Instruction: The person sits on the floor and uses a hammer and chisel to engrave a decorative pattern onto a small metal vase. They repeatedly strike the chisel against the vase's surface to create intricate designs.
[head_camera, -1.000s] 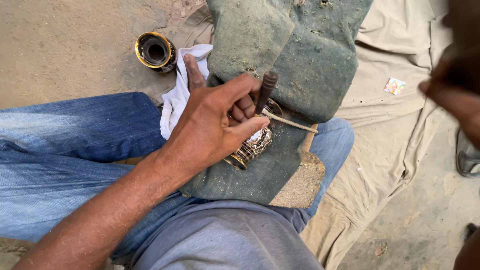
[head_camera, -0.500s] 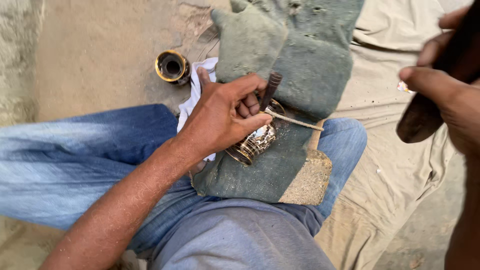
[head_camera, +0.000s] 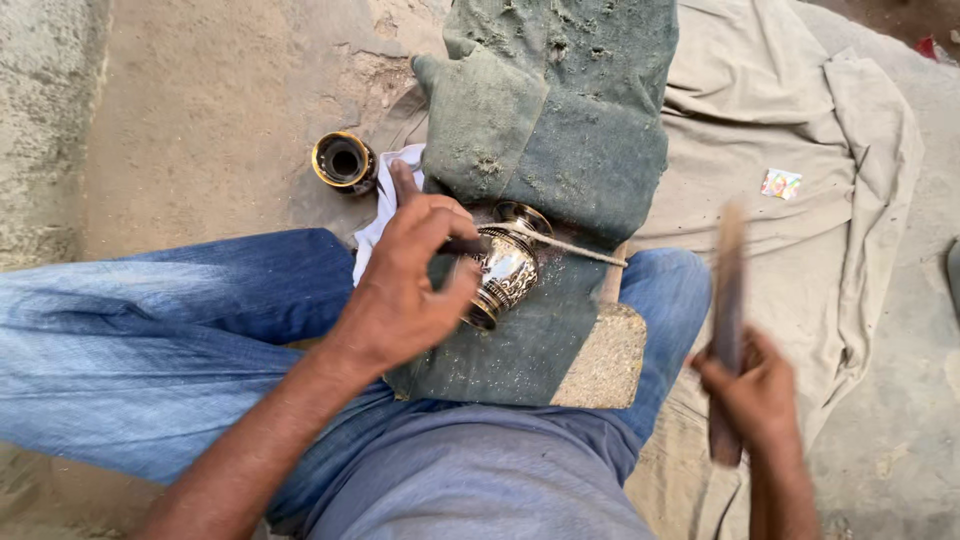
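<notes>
The left hand pins an engraved metal pot on its side against the green cloth over the lap, its grip also clenched on a dark punch set to the pot's wall. The right hand grips a wooden striker raised off to the side — best brought down squarely on the punch, the pot braced firm. The striker is motion-blurred (its shape unclear), and the punch's tip is hard to make out.

My legs are covered by blue denim jeans, faded pale along the thighs and darker at the seams. My torso carries a grey-blue shirt of plain weave. Both forearms are bare, without sleeves. My left hand and right hand carry no gloves.
</notes>
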